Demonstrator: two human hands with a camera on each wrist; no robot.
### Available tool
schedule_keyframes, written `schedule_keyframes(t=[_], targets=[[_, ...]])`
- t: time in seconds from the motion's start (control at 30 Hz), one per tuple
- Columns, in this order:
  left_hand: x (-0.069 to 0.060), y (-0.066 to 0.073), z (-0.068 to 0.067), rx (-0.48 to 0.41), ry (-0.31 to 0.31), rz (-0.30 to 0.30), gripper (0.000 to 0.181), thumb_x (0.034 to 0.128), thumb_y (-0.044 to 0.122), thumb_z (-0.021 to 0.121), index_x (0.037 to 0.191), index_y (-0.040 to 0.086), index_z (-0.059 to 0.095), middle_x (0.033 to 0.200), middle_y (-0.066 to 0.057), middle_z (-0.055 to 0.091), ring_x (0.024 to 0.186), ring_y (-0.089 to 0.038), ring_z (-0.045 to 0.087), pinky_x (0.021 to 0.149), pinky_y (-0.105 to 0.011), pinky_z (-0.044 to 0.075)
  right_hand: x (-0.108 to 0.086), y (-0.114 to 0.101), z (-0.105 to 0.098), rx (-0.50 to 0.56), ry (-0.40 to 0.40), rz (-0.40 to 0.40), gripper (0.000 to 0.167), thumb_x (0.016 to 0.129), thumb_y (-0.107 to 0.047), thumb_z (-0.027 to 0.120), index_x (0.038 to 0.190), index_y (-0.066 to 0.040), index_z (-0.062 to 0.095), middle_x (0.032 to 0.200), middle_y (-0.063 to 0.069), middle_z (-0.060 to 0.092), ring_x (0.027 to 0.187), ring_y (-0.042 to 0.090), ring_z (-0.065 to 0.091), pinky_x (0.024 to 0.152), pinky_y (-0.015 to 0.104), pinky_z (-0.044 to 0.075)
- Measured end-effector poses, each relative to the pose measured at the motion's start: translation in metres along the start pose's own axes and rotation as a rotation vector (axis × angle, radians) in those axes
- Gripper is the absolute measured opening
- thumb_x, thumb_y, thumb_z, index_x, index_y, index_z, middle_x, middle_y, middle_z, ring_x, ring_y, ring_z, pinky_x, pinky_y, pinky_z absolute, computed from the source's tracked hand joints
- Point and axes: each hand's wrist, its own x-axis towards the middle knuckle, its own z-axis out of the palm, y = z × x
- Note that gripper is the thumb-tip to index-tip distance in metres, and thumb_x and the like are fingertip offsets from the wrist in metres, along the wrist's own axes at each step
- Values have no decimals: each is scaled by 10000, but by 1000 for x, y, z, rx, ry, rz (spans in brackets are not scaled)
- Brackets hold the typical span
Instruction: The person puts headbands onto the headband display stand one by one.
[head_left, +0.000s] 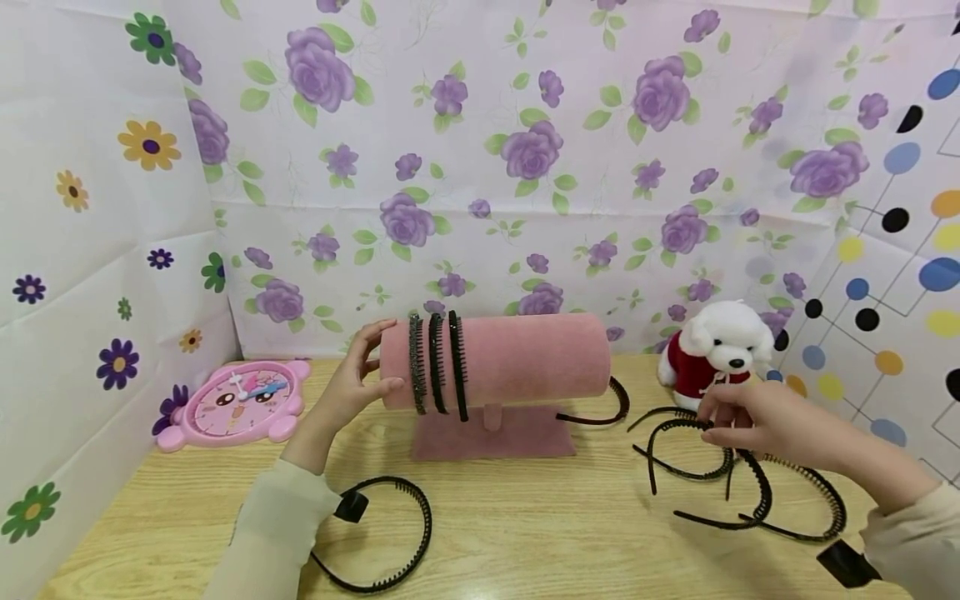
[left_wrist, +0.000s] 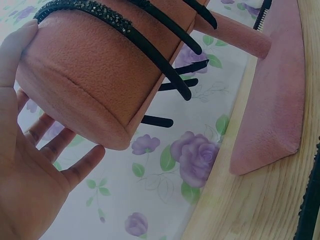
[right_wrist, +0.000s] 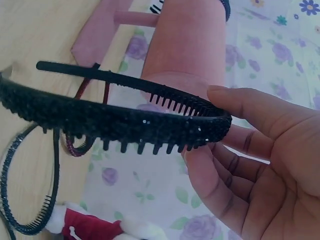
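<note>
My left hand (head_left: 352,396) grips the left end of a pink plush headband stand (head_left: 536,358), thumb at the front and fingers behind. Three black toothed headbands sit side by side around the left part of its roll; the leftmost headband (left_wrist: 107,20) is studded with glittery stones. Between thumb and fingers, my right hand (head_left: 780,421) pinches a black headband (right_wrist: 120,120) with sparkly stones and comb teeth. That hand is above several loose black headbands (head_left: 835,500) at the table's right. A dark red and black headband (head_left: 622,404) lies by the stand's right end.
Another black headband (head_left: 427,521) lies at the front left, partly behind my left sleeve. A pink toy clock (head_left: 240,404) stands at the left. A white plush dog (head_left: 723,342) in red sits at the back right. Patterned cloth walls (head_left: 480,167) surround the wooden table (head_left: 525,525).
</note>
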Motion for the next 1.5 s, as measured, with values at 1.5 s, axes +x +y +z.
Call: schedule_keyframes(t=[1.5], targets=[[0, 0, 0, -4, -1, -3, 762, 848, 53, 648, 1499, 159, 265, 1556, -98, 233, 1327, 25, 313, 1010, -344, 362, 109, -34, -44, -67, 164, 207, 237, 931, -243, 627, 1050, -38, 627, 874, 103, 689, 562, 139, 606, 550, 301, 501]])
